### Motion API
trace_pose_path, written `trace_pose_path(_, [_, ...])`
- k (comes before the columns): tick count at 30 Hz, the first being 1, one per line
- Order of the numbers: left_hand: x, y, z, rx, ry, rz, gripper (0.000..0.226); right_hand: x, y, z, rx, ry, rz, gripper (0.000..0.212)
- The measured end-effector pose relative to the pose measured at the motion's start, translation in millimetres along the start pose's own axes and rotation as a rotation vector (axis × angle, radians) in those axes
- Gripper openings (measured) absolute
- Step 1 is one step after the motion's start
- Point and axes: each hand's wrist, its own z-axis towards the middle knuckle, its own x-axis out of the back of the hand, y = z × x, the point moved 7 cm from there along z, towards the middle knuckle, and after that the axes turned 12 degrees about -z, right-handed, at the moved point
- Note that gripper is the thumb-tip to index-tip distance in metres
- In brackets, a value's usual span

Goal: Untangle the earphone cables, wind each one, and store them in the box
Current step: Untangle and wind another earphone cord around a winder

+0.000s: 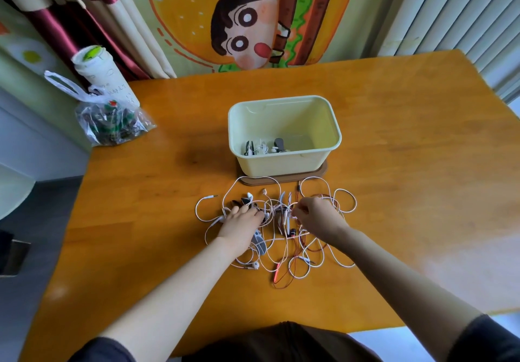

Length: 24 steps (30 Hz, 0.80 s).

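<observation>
A tangle of white and red earphone cables (284, 254) with dark clips lies on the orange wooden table (408, 164), just in front of a pale yellow box (284, 164). Inside the box lie wound earphones (264, 146) with dark clips. My left hand (242, 219) rests flat on the left of the tangle, fingers reaching into the cables. My right hand (316, 215) sits over the right of the tangle and pinches a white cable near its middle. A white earbud (254, 265) lies at the near edge of the pile.
The box stands on a brown lid or tray (323, 171). A clear plastic bag (112, 121) of small items and a white cylinder (101, 72) sit at the table's far left corner. Curtains hang behind the table.
</observation>
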Motion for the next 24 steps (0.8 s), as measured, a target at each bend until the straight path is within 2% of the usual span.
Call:
trace_pose_path(3, [-1.9, 3.5, 0.3, -0.056, -0.011, 0.075, 0.063, -1.1, -2.8, -2.3, 0.000, 0.002, 0.016, 0.023])
trace_pose_path(7, [-3.9, 6.3, -9.3, -0.116, -0.057, 0.106, 0.061, -3.7, -2.8, -4.7, 0.002, -0.006, 0.034, 0.021])
trace_pose_path(15, [-0.8, 1.0, -10.4, -0.044, 0.006, 0.162, 0.047, -4.4, 2.5, -8.0, -0.017, -0.014, 0.022, 0.022])
trace_pose_path(17, [5.8, -2.1, -11.1, -0.015, 0.052, 0.098, 0.045, -1.7, 4.6, -9.2, -0.016, 0.001, 0.043, 0.023])
trace_pose_path(22, [37.8, -5.5, -19.9, 0.049, 0.258, -0.248, 0.034, 9.5, 13.1, -12.1, -0.025, 0.063, 0.062, 0.022])
trace_pose_path(24, [52.5, -7.1, -25.8, 0.080, 0.363, -0.249, 0.034, 14.2, 15.3, -12.4, -0.036, 0.084, 0.070, 0.021])
